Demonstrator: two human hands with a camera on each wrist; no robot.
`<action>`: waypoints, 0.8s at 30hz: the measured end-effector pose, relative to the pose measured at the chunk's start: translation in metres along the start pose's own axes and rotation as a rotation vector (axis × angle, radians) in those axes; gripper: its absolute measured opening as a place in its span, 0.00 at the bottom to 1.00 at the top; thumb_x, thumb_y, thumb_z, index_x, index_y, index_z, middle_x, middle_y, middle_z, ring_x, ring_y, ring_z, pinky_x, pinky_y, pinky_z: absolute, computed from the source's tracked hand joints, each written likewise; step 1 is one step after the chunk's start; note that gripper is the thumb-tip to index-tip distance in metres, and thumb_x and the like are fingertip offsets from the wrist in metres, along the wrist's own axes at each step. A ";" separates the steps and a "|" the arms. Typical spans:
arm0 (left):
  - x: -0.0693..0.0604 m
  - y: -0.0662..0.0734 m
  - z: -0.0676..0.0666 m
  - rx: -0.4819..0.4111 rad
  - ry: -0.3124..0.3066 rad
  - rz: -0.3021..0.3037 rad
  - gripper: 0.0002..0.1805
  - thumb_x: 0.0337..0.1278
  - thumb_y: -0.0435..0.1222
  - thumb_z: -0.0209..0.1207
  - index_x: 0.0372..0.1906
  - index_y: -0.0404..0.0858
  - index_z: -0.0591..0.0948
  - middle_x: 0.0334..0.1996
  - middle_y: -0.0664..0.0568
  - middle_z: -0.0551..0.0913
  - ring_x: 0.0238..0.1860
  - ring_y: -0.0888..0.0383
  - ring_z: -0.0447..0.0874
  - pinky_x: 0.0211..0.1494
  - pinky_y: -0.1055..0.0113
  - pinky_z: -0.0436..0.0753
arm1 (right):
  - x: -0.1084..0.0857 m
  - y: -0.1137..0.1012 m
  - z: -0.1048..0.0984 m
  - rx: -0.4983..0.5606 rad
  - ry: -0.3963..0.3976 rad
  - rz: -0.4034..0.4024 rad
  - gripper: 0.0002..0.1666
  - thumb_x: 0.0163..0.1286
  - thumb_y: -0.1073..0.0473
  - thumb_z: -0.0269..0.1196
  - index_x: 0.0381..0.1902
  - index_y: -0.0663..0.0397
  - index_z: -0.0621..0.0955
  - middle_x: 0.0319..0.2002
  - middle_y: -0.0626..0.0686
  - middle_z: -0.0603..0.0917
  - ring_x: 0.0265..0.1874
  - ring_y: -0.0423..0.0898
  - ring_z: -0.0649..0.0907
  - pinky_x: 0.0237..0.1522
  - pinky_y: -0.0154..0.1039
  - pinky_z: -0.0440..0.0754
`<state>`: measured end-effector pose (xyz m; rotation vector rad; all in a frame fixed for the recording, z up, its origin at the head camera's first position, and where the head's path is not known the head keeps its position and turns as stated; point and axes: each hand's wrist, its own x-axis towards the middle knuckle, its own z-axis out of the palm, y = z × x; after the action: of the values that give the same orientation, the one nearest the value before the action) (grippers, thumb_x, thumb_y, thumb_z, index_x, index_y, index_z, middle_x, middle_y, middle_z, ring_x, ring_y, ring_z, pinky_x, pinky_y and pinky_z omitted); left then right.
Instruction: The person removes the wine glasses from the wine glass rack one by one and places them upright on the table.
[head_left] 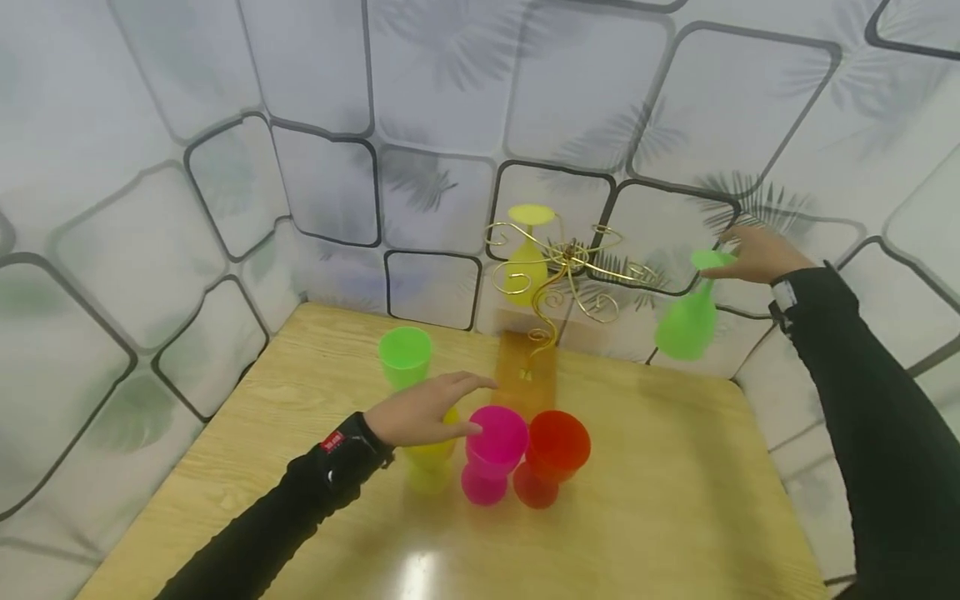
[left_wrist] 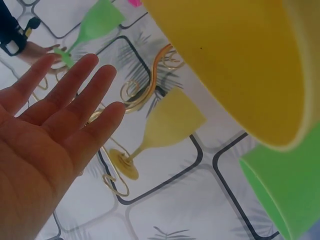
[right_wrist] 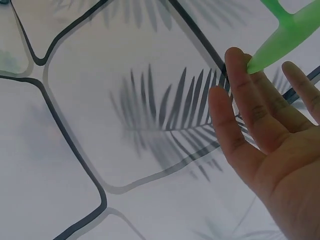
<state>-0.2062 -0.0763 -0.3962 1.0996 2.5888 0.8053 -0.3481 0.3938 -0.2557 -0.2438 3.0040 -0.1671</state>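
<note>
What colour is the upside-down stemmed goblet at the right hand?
The upside-down stemmed goblet is bright green, clearest in the head view.

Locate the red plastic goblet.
In the head view, the red plastic goblet stands upright on the pale wooden table, just right of the magenta plastic goblet.

We had pale walls (head_left: 442,100) on three sides, printed with rounded dark and grey outlines plus smudgy grey palm fronds. Couldn't tell if that was paper or fabric. Our table (head_left: 660,517) was light wood-grain, pushed near the back one, with a bright glare (head_left: 417,575) up front.
</note>
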 end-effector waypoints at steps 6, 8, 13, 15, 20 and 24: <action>-0.001 0.003 0.003 0.012 -0.009 -0.005 0.33 0.56 0.48 0.61 0.67 0.50 0.66 0.65 0.55 0.70 0.66 0.54 0.68 0.65 0.56 0.74 | -0.045 0.005 0.011 0.026 -0.027 0.001 0.54 0.57 0.35 0.63 0.66 0.69 0.59 0.57 0.77 0.67 0.51 0.74 0.71 0.46 0.67 0.73; -0.002 0.004 0.004 0.012 -0.012 -0.005 0.33 0.56 0.48 0.61 0.67 0.51 0.66 0.65 0.54 0.70 0.66 0.54 0.68 0.64 0.55 0.74 | -0.062 0.002 0.015 0.024 -0.036 0.001 0.53 0.57 0.35 0.64 0.66 0.66 0.59 0.57 0.76 0.69 0.51 0.74 0.72 0.45 0.66 0.74; -0.005 0.005 0.007 0.005 -0.012 -0.010 0.33 0.57 0.48 0.61 0.67 0.51 0.66 0.65 0.53 0.70 0.66 0.52 0.68 0.63 0.54 0.75 | -0.096 -0.009 0.025 0.012 -0.033 -0.045 0.50 0.56 0.37 0.66 0.65 0.60 0.62 0.55 0.74 0.73 0.49 0.72 0.76 0.42 0.60 0.77; -0.005 0.005 0.008 0.004 -0.011 -0.008 0.33 0.57 0.48 0.61 0.67 0.50 0.66 0.65 0.53 0.70 0.66 0.52 0.68 0.63 0.54 0.75 | -0.109 -0.013 0.029 0.015 -0.038 -0.064 0.49 0.56 0.38 0.66 0.65 0.60 0.62 0.54 0.73 0.74 0.48 0.70 0.76 0.41 0.59 0.78; -0.006 0.004 0.009 -0.003 -0.009 -0.001 0.33 0.57 0.48 0.60 0.67 0.49 0.66 0.65 0.52 0.70 0.66 0.51 0.68 0.63 0.53 0.75 | -0.141 -0.019 0.040 0.020 -0.035 -0.098 0.49 0.54 0.40 0.68 0.65 0.60 0.63 0.52 0.71 0.76 0.48 0.68 0.77 0.42 0.59 0.79; -0.006 0.003 0.009 0.002 -0.014 0.007 0.33 0.57 0.48 0.60 0.67 0.49 0.66 0.65 0.52 0.70 0.65 0.51 0.69 0.63 0.53 0.76 | -0.160 -0.021 0.048 0.019 -0.024 -0.110 0.46 0.53 0.42 0.70 0.62 0.58 0.66 0.51 0.68 0.78 0.48 0.66 0.78 0.41 0.58 0.79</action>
<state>-0.1965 -0.0752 -0.4025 1.1109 2.5768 0.7934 -0.1820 0.3947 -0.2828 -0.4058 2.9652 -0.2013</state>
